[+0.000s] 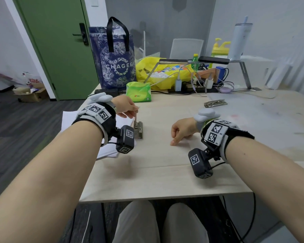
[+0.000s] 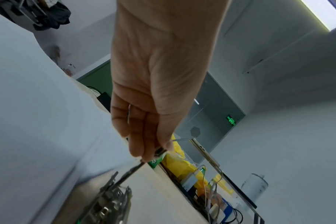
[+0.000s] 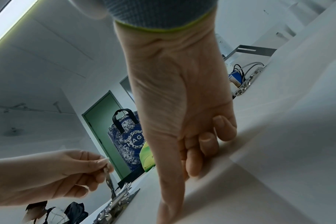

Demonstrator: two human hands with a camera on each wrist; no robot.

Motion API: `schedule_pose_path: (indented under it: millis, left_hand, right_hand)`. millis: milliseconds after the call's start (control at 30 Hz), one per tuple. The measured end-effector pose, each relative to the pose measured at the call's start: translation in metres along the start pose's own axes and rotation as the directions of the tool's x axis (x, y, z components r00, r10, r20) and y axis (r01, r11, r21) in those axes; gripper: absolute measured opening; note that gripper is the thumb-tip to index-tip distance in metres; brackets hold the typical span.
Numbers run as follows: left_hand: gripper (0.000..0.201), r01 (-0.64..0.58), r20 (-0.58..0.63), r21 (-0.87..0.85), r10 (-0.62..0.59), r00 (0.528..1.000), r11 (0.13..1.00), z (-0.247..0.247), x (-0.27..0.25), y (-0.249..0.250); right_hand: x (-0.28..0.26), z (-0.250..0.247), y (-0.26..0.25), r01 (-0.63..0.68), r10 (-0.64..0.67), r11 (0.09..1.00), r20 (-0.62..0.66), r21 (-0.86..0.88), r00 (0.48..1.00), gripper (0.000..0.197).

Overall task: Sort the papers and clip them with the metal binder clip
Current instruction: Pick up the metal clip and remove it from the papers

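A silver metal binder clip [image 1: 138, 131] lies on the light wooden table [image 1: 165, 176], beside a stack of white papers [image 1: 69, 118] at the table's left edge. My left hand [image 1: 127, 106] hovers above the clip and pinches its raised lever [image 1: 135, 117] between thumb and fingertips. The left wrist view shows the lever [image 2: 130, 171] running from my left hand [image 2: 150, 121] down to the clip [image 2: 109, 201]. My right hand [image 1: 181, 132] rests on bare table to the right, fingers curled under, holding nothing. In the right wrist view my right hand [image 3: 192, 136] shows the tucked fingers, with the clip [image 3: 113, 207] at lower left.
Along the back stand a blue tote bag [image 1: 116, 64], a green tissue pack [image 1: 138, 92], a yellow plastic bag [image 1: 161, 74], tangled chargers and cables [image 1: 197, 83] and a metal stand [image 1: 244, 71]. A small silvery packet [image 1: 215, 103] lies mid-right. My knees are under the front edge [image 1: 165, 196].
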State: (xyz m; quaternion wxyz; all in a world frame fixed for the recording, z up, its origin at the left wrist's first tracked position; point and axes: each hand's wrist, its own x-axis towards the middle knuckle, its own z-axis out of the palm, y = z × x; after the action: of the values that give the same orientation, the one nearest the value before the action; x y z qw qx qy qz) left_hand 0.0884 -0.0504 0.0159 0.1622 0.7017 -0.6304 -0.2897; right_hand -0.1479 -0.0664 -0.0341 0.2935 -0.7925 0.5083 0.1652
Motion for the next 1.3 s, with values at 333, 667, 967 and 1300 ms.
schedule_pose_path:
  millis: [333, 667, 967, 1300]
  left_hand:
    - [0.044, 0.174, -0.053, 0.036, -0.172, 0.984, 0.984, 0.032, 0.021, 0.005]
    - [0.020, 0.091, -0.047, 0.302, -0.081, 0.996, 0.949, 0.033, 0.025, 0.017]
    - [0.034, -0.113, 0.139, 0.182, 0.088, 0.986, 0.977, 0.054, 0.049, 0.070]
    - [0.072, -0.163, 0.333, 0.265, 0.069, 0.941, 0.950, 0.105, 0.079, 0.123]
  right_hand:
    - [-0.009, 0.005, 0.002, 0.012, -0.009, 0.999, -0.075, 0.042, 0.997, 0.032]
    - [-0.014, 0.004, 0.000, -0.008, 0.016, 0.992, -0.068, 0.125, 0.998, 0.031]
    - [-0.027, -0.038, 0.051, -0.056, 0.119, 0.966, -0.243, 0.251, 0.963, 0.020]
    - [-0.019, -0.065, 0.104, -0.160, 0.264, 0.944, -0.369, 0.289, 0.891, 0.032]
